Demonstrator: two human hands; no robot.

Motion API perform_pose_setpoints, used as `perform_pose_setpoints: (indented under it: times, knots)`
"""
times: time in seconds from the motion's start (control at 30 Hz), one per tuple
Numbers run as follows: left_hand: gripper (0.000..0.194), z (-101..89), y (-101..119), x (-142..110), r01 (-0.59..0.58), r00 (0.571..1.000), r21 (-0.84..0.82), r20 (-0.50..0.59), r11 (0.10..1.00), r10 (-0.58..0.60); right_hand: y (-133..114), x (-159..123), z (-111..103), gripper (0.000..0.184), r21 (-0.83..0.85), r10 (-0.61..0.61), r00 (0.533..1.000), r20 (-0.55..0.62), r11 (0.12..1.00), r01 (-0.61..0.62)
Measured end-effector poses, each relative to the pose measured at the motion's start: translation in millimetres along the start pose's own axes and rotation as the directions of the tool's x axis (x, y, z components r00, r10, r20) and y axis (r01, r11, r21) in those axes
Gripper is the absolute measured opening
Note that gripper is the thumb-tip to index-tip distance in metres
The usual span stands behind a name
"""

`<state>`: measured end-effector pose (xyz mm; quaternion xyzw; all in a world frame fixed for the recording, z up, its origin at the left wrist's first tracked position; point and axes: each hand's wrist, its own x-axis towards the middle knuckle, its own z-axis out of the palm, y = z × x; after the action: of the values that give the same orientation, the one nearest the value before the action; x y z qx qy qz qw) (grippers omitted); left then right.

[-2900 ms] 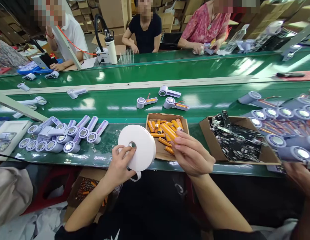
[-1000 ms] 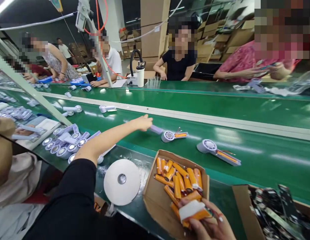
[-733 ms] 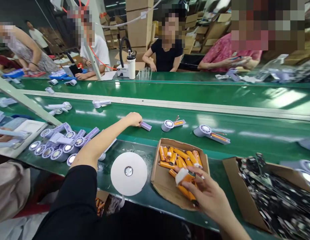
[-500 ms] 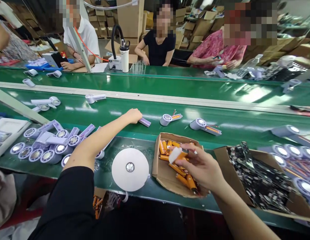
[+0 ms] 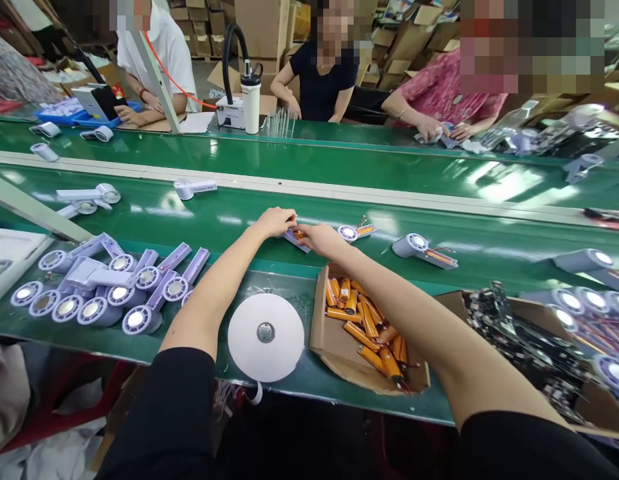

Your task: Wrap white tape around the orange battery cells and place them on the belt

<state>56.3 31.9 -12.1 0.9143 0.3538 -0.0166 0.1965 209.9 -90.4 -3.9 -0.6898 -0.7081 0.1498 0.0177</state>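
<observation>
Both my hands reach out over the green conveyor belt (image 5: 269,207) and meet on one lilac hand-fan shell (image 5: 297,241). My left hand (image 5: 274,221) is closed on the shell's head end and holds it on the belt. My right hand (image 5: 322,239) is closed on an orange battery (image 5: 299,235) and presses it into the shell's open handle. Under my right forearm lies a cardboard box (image 5: 332,343) with several orange batteries. A white tape roll (image 5: 266,337) lies flat on the bench between my arms.
Several lilac fan shells (image 5: 114,283) are heaped at the near left, more at the far right (image 5: 586,303). A box of black circuit boards (image 5: 519,333) stands at the right. Two fans with batteries (image 5: 422,248) lie on the belt. Three people work across the belt.
My right hand has left the battery box with the battery and moved out to the shell under my left hand. The view has tilted down a little.
</observation>
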Motion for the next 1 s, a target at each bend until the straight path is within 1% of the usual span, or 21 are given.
perform_pose_setpoints:
  times: [0.13,0.23,0.3,0.33,0.37,0.43,0.47,0.5,0.53,0.57,0.6,0.63,0.67,0.7,0.73,0.77,0.83,0.87,0.9,0.93,1.0]
  knots:
    - [0.032,4.4,6.7,3.7,0.048,0.999,-0.032,-0.017,0.998,-0.048,-9.7,8.3,-0.5,0.050,-0.128,-0.005,0.993,0.119,0.992,0.020]
    - [0.030,-3.4,17.6,0.5,0.084,0.996,-0.028,-0.034,0.996,-0.085,-18.1,7.2,-13.0,0.051,-0.159,-0.012,0.986,0.164,0.987,0.038]
    - [0.037,-11.0,27.6,-15.0,0.115,0.991,-0.011,-0.071,0.993,-0.116,-18.5,-13.0,-23.9,0.058,-0.145,-0.038,0.987,0.153,0.988,0.060]
    - [0.045,-13.7,32.5,-29.7,0.129,0.987,-0.001,-0.099,0.992,-0.129,-16.6,-31.4,-28.2,0.062,-0.127,-0.057,0.991,0.124,0.989,0.072]
    - [0.053,-14.7,36.6,-49.8,0.128,0.984,0.012,-0.130,0.992,-0.125,-13.4,-55.2,-30.6,0.063,-0.090,-0.081,0.994,0.075,0.992,0.088]
    - [0.065,-10.0,41.3,-105.1,0.036,0.992,0.047,-0.123,0.998,-0.030,-4.4,-114.9,-27.9,0.056,0.036,-0.138,0.990,-0.042,0.990,0.140]
    - [0.063,-4.3,41.6,-138.3,-0.082,0.994,0.068,-0.064,0.994,0.086,0.3,-147.7,-22.7,0.049,0.126,-0.171,0.980,-0.099,0.975,0.183]
    - [0.061,3.2,40.5,-173.0,-0.234,0.971,0.069,0.069,0.970,0.230,4.1,-180.0,-15.3,0.041,0.195,-0.196,0.971,-0.134,0.956,0.220]
    - [0.067,11.8,38.3,-207.3,-0.367,0.910,0.039,0.223,0.930,0.350,6.4,-210.3,-6.5,0.036,0.246,-0.209,0.960,-0.188,0.936,0.252]
    - [0.075,21.0,35.2,-239.3,-0.432,0.864,0.031,0.301,0.901,0.404,6.3,-237.1,3.3,0.032,0.286,-0.213,0.943,-0.256,0.915,0.285]
    - [0.085,30.1,31.6,-267.4,-0.448,0.853,0.058,0.328,0.892,0.407,3.5,-259.7,13.2,0.028,0.324,-0.205,0.927,-0.313,0.895,0.308]
    - [0.091,38.6,28.0,-290.7,-0.435,0.862,0.094,0.330,0.896,0.384,-2.2,-277.4,22.8,0.025,0.367,-0.182,0.914,-0.364,0.874,0.320]
    - [0.092,46.1,24.9,-308.6,-0.399,0.887,0.135,0.305,0.907,0.345,-10.9,-290.4,31.8,0.023,0.422,-0.146,0.909,-0.391,0.849,0.318]
    - [0.088,52.4,22.8,-321.6,-0.351,0.916,0.167,0.265,0.921,0.300,-22.1,-299.0,40.0,0.023,0.497,-0.100,0.919,-0.382,0.816,0.295]
    - [0.081,57.4,22.4,-330.1,-0.304,0.939,0.178,0.220,0.936,0.264,-35.4,-303.7,47.5,0.024,0.587,-0.046,0.941,-0.336,0.771,0.248]
    - [0.074,61.1,24.0,-335.4,-0.270,0.955,0.168,0.169,0.948,0.242,-50.0,-305.4,54.3,0.027,0.678,0.003,0.967,-0.254,0.714,0.176]
    - [0.067,65.7,34.0,-339.8,-0.226,0.974,0.126,0.026,0.966,0.224,-80.7,-302.7,66.2,0.048,0.819,0.033,0.999,-0.029,0.574,0.004]
    - [0.069,67.0,41.9,-340.7,-0.219,0.972,0.111,-0.065,0.969,0.227,-95.4,-300.0,71.7,0.061,0.866,0.000,0.997,0.072,0.497,-0.062]
    - [0.073,67.9,50.6,-341.4,-0.225,0.957,0.106,-0.161,0.969,0.240,-108.9,-297.1,77.3,0.067,0.900,-0.062,0.988,0.143,0.423,-0.104]
    - [0.077,68.3,59.3,-342.3,-0.240,0.932,0.112,-0.251,0.964,0.261,-120.6,-294.5,83.0,0.062,0.925,-0.119,0.978,0.172,0.361,-0.119]
    - [0.075,68.3,71.6,-344.5,-0.254,0.879,0.143,-0.380,0.957,0.290,-137.1,-291.7,95.3,0.034,0.950,-0.199,0.969,0.147,0.301,-0.082]
